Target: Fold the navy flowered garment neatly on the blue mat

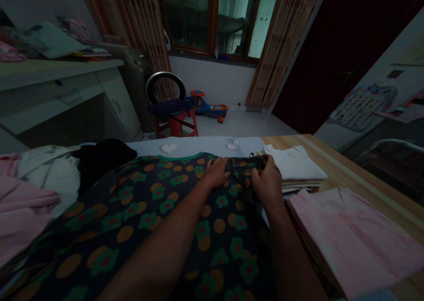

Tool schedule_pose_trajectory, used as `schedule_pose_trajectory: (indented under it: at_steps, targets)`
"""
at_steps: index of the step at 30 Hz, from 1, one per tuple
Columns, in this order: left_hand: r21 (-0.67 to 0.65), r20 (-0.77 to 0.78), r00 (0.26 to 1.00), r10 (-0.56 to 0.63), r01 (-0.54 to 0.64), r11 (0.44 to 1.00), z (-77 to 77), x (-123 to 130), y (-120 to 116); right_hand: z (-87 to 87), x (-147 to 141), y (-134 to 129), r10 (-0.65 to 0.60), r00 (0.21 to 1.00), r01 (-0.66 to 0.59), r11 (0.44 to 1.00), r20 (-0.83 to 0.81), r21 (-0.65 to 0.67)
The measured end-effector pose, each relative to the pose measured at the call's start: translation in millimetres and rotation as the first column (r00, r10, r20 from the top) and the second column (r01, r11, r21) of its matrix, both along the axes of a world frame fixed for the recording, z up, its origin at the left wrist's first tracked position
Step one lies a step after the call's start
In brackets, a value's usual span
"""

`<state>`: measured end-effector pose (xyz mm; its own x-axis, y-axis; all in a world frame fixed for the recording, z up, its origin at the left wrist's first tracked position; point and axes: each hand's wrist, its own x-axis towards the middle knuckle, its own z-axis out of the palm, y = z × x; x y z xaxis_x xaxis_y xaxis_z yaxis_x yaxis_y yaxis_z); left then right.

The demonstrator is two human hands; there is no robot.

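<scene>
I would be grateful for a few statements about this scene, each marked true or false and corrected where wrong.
1. The flowered garment lies under the left hand. True.
2. A folded white garment tops a stack beyond the folded pink garment. True.
3. The right hand grips the folded pink garment. False: it grips the far edge of the flowered garment.
4. A blue ride-on toy with an orange steering wheel stands on the floor. True.
5. The red stool stands on the table. False: the red stool is on the floor, beyond the table.
</scene>
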<state>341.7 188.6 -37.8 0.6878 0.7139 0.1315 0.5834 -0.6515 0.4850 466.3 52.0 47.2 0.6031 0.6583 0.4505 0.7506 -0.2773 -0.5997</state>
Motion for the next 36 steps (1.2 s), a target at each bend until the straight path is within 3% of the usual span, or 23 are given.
schedule_pose_trajectory:
  at_steps: [3,6,9,12,14,20,23,26,29,31,36]
  targets:
    - [-0.003,-0.033,0.999,-0.035,0.035,0.999,-1.0,-0.4,-0.9,-6.3,-20.6,5.4,0.023,0.992,-0.029,0.999,0.127,0.045]
    - [0.001,-0.015,0.998,-0.059,0.059,0.998,-1.2,-1.3,0.6,-23.6,-34.3,13.8,0.167,0.973,-0.173,0.985,0.158,0.027]
    - [0.017,0.058,0.997,-0.056,0.055,0.998,0.7,-3.3,4.5,-51.1,-34.2,21.6,0.370,0.925,-0.360,0.926,0.084,-0.116]
    - [0.043,0.102,0.994,0.036,-0.041,0.998,2.9,-6.6,8.9,-74.7,-25.4,23.4,0.375,0.925,-0.338,0.888,0.064,-0.311]
    - [0.066,0.087,0.991,0.099,-0.105,0.992,3.2,-9.1,10.5,-81.4,-20.3,21.3,0.337,0.939,-0.278,0.861,0.068,-0.426]
    - [0.124,0.047,0.987,0.153,-0.157,0.980,1.1,-12.7,6.9,-66.6,-16.7,24.9,0.238,0.967,-0.149,0.820,0.091,-0.553]
    - [0.134,0.026,0.991,0.131,-0.133,0.982,0.9,-13.4,3.7,-54.9,-11.3,45.1,0.271,0.957,-0.171,0.816,0.105,-0.552]
    - [0.157,0.026,0.996,0.086,-0.089,0.984,1.0,-14.6,1.1,-45.9,-3.7,73.8,0.289,0.949,-0.203,0.866,0.127,-0.458]
    - [0.165,0.032,0.997,0.071,-0.075,0.983,0.8,-15.9,-0.3,-39.8,0.9,98.7,0.271,0.952,-0.182,0.874,0.142,-0.450]
    - [0.160,0.034,0.997,0.070,-0.074,0.984,0.8,-16.4,-0.6,-37.0,1.6,108.9,0.231,0.964,-0.133,0.848,0.132,-0.514]
    - [0.157,0.034,0.996,0.079,-0.083,0.984,3.7,-16.3,-1.6,-34.1,1.3,118.5,0.227,0.968,-0.092,0.713,0.105,-0.695]
